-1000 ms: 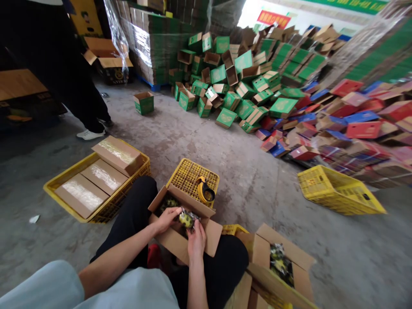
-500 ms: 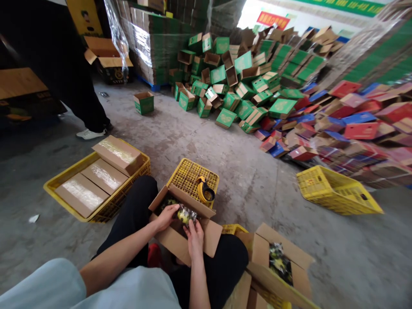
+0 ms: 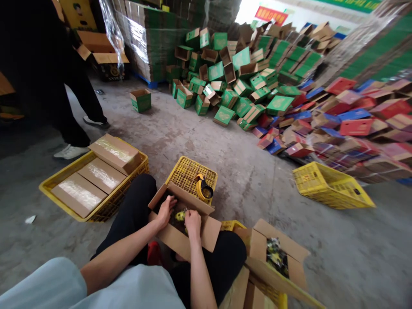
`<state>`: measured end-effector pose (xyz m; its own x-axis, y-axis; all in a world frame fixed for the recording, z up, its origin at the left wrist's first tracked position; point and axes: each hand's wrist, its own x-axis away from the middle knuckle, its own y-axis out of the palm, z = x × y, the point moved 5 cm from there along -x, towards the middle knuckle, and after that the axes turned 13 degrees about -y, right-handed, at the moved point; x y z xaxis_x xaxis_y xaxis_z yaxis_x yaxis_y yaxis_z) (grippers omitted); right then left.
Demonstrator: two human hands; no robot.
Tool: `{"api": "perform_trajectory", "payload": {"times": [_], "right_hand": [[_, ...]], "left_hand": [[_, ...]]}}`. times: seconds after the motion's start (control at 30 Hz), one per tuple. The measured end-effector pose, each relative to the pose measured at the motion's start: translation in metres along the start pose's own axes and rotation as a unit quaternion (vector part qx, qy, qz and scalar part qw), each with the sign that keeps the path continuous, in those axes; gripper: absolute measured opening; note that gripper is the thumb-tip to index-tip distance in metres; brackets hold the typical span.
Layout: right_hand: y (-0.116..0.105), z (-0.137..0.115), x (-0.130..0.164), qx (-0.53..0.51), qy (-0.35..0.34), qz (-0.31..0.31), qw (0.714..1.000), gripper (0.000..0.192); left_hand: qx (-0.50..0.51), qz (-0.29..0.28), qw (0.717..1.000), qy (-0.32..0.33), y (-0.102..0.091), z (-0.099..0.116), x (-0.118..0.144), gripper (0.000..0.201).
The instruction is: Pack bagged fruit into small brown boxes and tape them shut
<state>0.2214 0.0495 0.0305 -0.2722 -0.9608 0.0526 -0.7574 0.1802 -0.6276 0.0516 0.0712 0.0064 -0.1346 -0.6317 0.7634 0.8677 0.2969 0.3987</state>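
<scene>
An open brown cardboard box (image 3: 206, 234) rests on my lap. My left hand (image 3: 165, 210) and my right hand (image 3: 192, 219) both reach down into it. Between them lies a wrapped yellow-green fruit packet (image 3: 180, 215), pressed in among other packets. My right fingers lie on it; my left fingers touch the contents beside it. Whether either hand grips it is hard to tell.
A yellow tape dispenser (image 3: 203, 189) sits on an upturned yellow crate (image 3: 189, 171) just ahead. Sealed boxes fill a yellow crate (image 3: 64, 201) on the left. Another open box (image 3: 277, 257) with packets stands at my right. A person's legs (image 3: 74, 107) stand at left; piles of green, red and blue boxes lie beyond.
The wrapped packet, held up above the box a second ago, has gone down into it with both hands. The standing person's feet have shifted.
</scene>
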Motion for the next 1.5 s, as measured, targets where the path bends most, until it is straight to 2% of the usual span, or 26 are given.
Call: {"api": "perform_trajectory", "payload": {"times": [0.2,0.33,0.43,0.53,0.63,0.7,0.77,0.83,0.93,1.07,1.17,1.3,1.4,1.5], "right_hand": [[0.028,-0.012,-0.033,0.088,0.024,-0.069,0.993,0.002],[0.036,-0.011,-0.025,0.092,0.020,-0.106,0.990,0.012],[0.037,-0.007,-0.005,0.088,0.009,-0.118,0.989,0.030],[0.040,-0.007,0.012,0.086,-0.002,-0.114,0.990,0.048],[0.041,-0.011,0.019,0.081,-0.014,-0.127,0.988,0.050],[0.032,-0.012,0.019,0.075,-0.031,-0.138,0.987,0.049],[0.013,-0.011,0.020,0.080,-0.056,-0.131,0.987,0.050],[-0.011,-0.007,0.022,0.121,-0.082,-0.104,0.984,0.050],[-0.031,0.004,0.031,0.175,-0.081,-0.118,0.974,0.041],[-0.028,0.003,0.043,0.183,-0.086,-0.114,0.973,0.028],[-0.022,-0.004,0.044,0.180,-0.094,-0.086,0.975,0.029],[-0.033,-0.006,0.042,0.161,-0.089,-0.051,0.982,0.031],[-0.049,-0.008,0.042,0.099,-0.069,-0.011,0.993,0.032],[-0.061,-0.017,0.047,-0.067,-0.028,0.069,0.995,0.038]], "left_hand": [[-0.019,0.010,0.999,-0.024,0.002,0.002,0.000,0.055],[-0.014,0.015,0.999,-0.037,0.004,0.002,0.001,0.053],[-0.025,0.002,0.999,-0.034,0.004,0.001,0.002,0.053],[-0.057,-0.032,0.997,-0.044,0.006,-0.002,0.001,0.058],[-0.112,-0.072,0.988,-0.084,0.009,-0.007,-0.002,0.065],[-0.144,-0.082,0.981,-0.105,0.009,-0.009,-0.004,0.069],[-0.158,-0.084,0.978,-0.106,0.008,-0.010,-0.005,0.072],[-0.155,-0.092,0.979,-0.093,0.006,-0.010,-0.005,0.075],[-0.149,-0.121,0.980,-0.054,0.005,-0.010,-0.002,0.078],[-0.166,-0.144,0.975,-0.028,0.005,-0.011,-0.003,0.080],[-0.185,-0.153,0.971,-0.016,0.007,-0.011,-0.004,0.077],[-0.204,-0.152,0.967,-0.005,0.009,-0.011,-0.005,0.072],[-0.229,-0.149,0.962,0.009,0.010,-0.010,-0.004,0.071],[-0.267,-0.157,0.951,0.028,0.015,-0.009,-0.001,0.073]]}}
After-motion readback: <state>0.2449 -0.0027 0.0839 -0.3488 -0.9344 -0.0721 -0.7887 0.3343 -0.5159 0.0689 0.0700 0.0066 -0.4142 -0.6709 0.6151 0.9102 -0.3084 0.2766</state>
